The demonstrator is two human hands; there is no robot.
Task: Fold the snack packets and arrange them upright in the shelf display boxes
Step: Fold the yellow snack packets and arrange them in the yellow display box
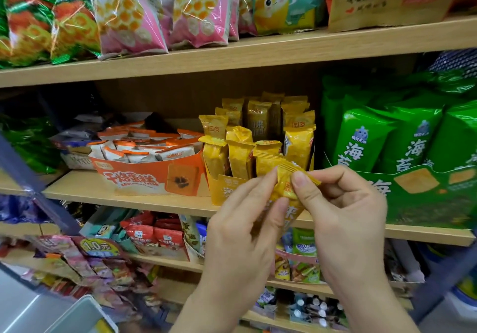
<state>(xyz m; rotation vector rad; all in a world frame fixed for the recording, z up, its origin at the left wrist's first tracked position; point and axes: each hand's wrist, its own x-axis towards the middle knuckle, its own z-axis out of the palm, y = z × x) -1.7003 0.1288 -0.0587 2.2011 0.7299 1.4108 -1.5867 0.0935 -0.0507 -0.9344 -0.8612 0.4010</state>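
A small yellow snack packet point(286, 185) is held in front of the middle shelf by both hands. My left hand point(247, 219) pinches its left side with thumb and fingers. My right hand point(340, 203) pinches its crimped top right corner, thumb on the front. Just behind stands the yellow display box point(224, 188) with several matching yellow packets point(258, 136) upright in it. The lower part of the held packet is hidden behind my left hand.
An orange display box point(152, 175) of white and orange packets sits left of the yellow box. A green box point(426, 193) of green seaweed bags fills the right. Large snack bags line the upper shelf point(258, 51). More small snacks crowd the lower shelves.
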